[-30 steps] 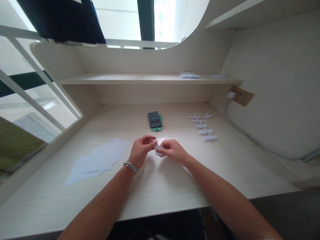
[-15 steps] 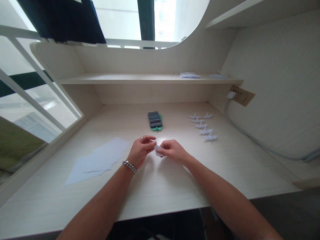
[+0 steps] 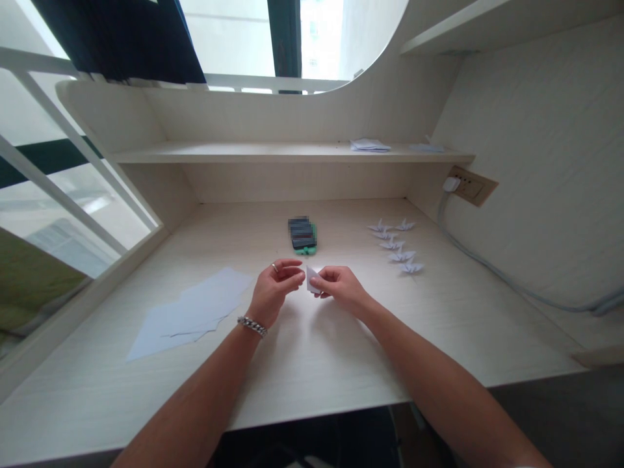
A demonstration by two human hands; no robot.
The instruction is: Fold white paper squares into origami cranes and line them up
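Observation:
A small piece of folded white paper (image 3: 312,278) is pinched between the thumb and fingers of my right hand (image 3: 341,285), above the middle of the desk. Just left of it is my left hand (image 3: 279,286), wearing a ring and a chain bracelet; its thumb and fingers are apart, close to the paper's left edge, with nothing between them. Beyond both hands lies a phone with a green edge (image 3: 303,235), its screen blurred out. Several white paper cranes (image 3: 400,256) stand in a slanting line to the right.
Loose white sheets (image 3: 195,309) overlap on the desk's left side. A shelf (image 3: 244,158) runs along the back, bearing a stack of folded paper (image 3: 369,145). On the right wall, a grey cable (image 3: 487,268) hangs from a socket (image 3: 472,186).
My left fingers have come off the folded paper and spread slightly. In my right hand the paper has turned more upright and risen a little.

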